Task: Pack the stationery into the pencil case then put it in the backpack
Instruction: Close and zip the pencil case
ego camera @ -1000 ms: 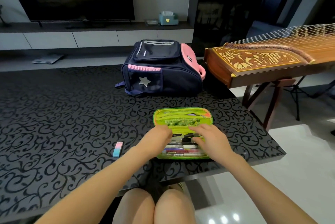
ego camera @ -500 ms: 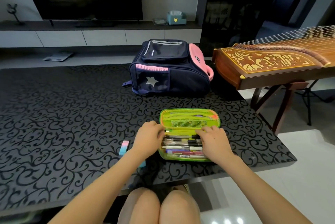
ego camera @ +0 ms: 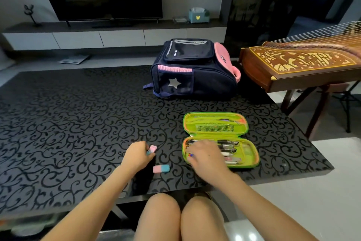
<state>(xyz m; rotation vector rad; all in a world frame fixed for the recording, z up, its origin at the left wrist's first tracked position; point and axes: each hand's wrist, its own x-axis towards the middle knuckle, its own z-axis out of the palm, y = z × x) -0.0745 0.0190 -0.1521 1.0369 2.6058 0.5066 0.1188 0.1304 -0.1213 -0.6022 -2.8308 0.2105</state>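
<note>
A lime-green pencil case (ego camera: 252,159) lies open near the table's front right, its lower half full of pens and its lid flat behind. My right hand (ego camera: 205,157) rests on the pens at the case's left end, fingers spread. Left of the case, my left hand (ego camera: 136,154) pinches a pink-and-blue eraser (ego camera: 152,149) just above the table. A second pink-and-blue eraser (ego camera: 161,168) lies flat between my hands, nearer the front edge. The navy and pink backpack (ego camera: 195,72) lies on its back at the table's far side, its zips closed as far as I can see.
The black patterned table (ego camera: 68,123) ends just right of the case. A wooden zither on a stand (ego camera: 300,65) sits to the right of the backpack. A TV console with a tissue box (ego camera: 198,15) runs along the far wall. My knees are under the front edge.
My left hand left the case, went left and closed on an eraser. My right hand slid to the case's left end. A second eraser has come into view.
</note>
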